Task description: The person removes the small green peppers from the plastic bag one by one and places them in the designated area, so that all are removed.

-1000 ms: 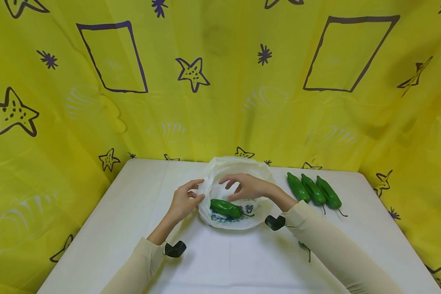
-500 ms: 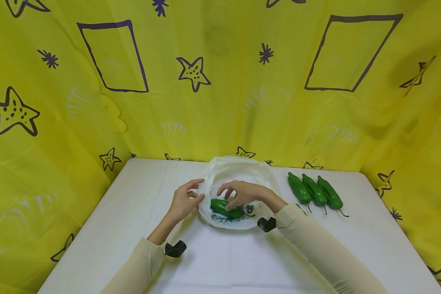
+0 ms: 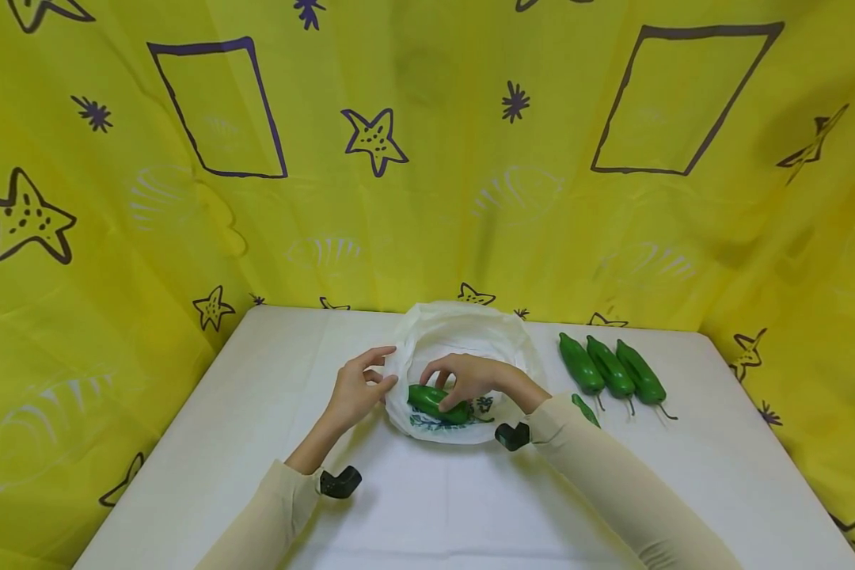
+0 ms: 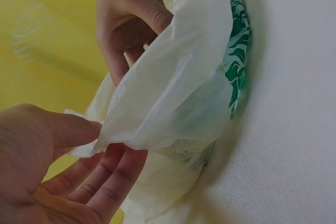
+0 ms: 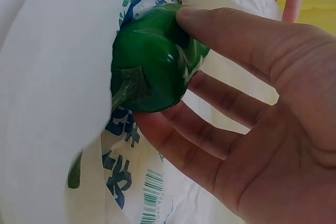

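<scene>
A white plastic bag point(image 3: 463, 318) with green and blue print lies open on the table. My left hand point(image 3: 352, 394) pinches its left rim between thumb and fingers; the left wrist view shows that grip on the thin plastic point(image 4: 163, 87). Inside the bag rests a long green pepper point(image 3: 427, 398). My right hand point(image 3: 473, 376) reaches into the bag and holds this pepper. From the right wrist view, the thumb lies on one side of the pepper point(image 5: 149, 59) and the fingers curl against the other, with the stem end facing the camera.
Three green peppers point(image 3: 609, 370) lie side by side at the back right of the white table point(image 3: 399, 507). Another green pepper point(image 3: 585, 410) is partly hidden by the right sleeve point(image 3: 598, 467). A yellow patterned curtain point(image 3: 427, 214) stands behind.
My right hand has moved down and its fingers have come together on the pepper in the bag. The right forearm has shifted left. My left hand keeps its place at the rim.
</scene>
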Tool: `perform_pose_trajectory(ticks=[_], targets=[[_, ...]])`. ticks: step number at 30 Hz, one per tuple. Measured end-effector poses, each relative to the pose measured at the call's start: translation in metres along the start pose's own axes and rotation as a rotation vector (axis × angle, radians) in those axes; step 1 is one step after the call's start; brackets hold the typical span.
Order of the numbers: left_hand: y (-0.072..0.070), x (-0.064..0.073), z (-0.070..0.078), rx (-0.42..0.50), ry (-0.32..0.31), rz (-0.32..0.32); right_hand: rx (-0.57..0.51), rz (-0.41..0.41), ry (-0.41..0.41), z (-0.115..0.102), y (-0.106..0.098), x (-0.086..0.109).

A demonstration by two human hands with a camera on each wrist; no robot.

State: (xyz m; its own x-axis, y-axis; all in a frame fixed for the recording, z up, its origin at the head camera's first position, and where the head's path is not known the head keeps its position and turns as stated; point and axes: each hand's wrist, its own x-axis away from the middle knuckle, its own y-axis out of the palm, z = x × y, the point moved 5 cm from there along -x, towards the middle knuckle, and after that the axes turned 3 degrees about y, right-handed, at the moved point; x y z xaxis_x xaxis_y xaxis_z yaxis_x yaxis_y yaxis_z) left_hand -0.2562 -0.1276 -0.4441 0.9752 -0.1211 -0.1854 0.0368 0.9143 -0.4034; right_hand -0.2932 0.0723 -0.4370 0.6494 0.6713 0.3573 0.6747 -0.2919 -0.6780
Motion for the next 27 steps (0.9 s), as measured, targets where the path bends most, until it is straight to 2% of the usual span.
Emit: perform_pose_trajectory(ticks=[21,27], targets=[[-0.0002,0.0003,0.0009,-0.002,0.009,-0.001,0.042,0.002,-0.003,-0.002,0.0002,0.0002],[-0.0004,0.0005,-0.0009,0.002,0.016,0.0,0.07,0.029,-0.014,-0.0028,-0.0041,0.0018]])
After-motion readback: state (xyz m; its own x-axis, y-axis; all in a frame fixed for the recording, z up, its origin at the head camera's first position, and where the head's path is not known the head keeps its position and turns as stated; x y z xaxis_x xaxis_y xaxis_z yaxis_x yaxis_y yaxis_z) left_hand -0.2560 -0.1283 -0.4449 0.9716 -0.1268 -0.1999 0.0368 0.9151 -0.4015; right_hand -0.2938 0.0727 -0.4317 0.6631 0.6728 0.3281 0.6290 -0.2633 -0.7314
